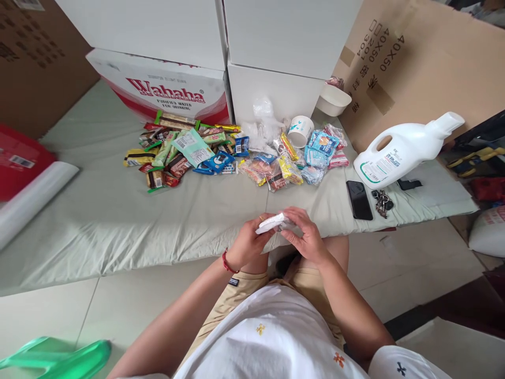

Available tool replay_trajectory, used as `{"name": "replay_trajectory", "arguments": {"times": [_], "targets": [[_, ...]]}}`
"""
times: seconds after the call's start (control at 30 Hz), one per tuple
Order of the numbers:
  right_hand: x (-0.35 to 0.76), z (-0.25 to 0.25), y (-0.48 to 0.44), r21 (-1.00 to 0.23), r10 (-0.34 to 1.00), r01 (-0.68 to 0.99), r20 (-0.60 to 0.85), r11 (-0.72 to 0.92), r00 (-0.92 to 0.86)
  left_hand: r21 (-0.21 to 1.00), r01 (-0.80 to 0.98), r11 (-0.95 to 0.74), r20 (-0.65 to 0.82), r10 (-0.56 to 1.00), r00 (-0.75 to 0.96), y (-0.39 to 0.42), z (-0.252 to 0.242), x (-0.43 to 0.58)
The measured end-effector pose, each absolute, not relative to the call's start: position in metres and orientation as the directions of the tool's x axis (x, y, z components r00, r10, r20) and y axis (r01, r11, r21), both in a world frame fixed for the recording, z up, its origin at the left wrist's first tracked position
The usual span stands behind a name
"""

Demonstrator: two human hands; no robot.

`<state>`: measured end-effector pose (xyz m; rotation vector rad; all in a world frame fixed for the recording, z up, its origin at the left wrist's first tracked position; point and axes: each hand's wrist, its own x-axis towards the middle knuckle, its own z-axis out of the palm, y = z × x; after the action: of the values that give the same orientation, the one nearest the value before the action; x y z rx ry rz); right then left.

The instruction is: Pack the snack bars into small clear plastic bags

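In front of a box (165,89) labelled "Wahaha Purified Water for Drinking", a small white packet (270,223) is gripped by the left hand's (248,240) and right hand's (308,238) fingers.

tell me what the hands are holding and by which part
A small white packet, exact kind unclear: left hand at its left end, right hand at its right.

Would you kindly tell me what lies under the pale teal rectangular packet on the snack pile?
Light-green wrapped snacks and a dark reddish-brown packet show beside the pale teal packet; what lies directly beneath it is covered and cannot be seen.
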<state>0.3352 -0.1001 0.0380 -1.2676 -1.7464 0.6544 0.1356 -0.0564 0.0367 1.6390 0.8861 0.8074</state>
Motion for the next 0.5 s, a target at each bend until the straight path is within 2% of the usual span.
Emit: {"name": "replay_trajectory", "arguments": {"times": [0.13,0.23,0.3,0.37,0.43,0.5], "targets": [[0.328,0.024,-0.111,-0.958,0.995,0.27,0.1,0.097,-0.001,0.979,-0.08,0.188,-0.135,0.891,0.434,-0.07,0.038,0.147],[0.327,0.015,-0.121,-0.985,0.999,0.17,-0.028,-0.033,0.032,0.949,-0.045,0.312,-0.248,0.825,0.508,-0.073,0.031,0.15],[0.332,0.014,-0.126,-0.983,0.995,0.158,-0.087,-0.095,0.054,0.969,0.07,0.239,-0.239,0.811,0.534,-0.07,0.027,0.145],[0.345,0.015,-0.129,-0.978,0.981,0.137,-0.14,-0.158,0.131,0.976,0.214,0.027,-0.124,0.882,0.454,-0.065,0.024,0.131],[0.366,0.019,-0.127,-0.976,0.95,0.085,-0.172,-0.2,0.259,0.897,0.402,-0.182,0.059,0.952,0.299,-0.06,0.02,0.108],[0.397,0.025,-0.117,-0.981,0.895,0.032,-0.161,-0.191,0.417,0.771,0.591,-0.236,0.173,0.971,0.163,-0.056,0.013,0.079]]}}
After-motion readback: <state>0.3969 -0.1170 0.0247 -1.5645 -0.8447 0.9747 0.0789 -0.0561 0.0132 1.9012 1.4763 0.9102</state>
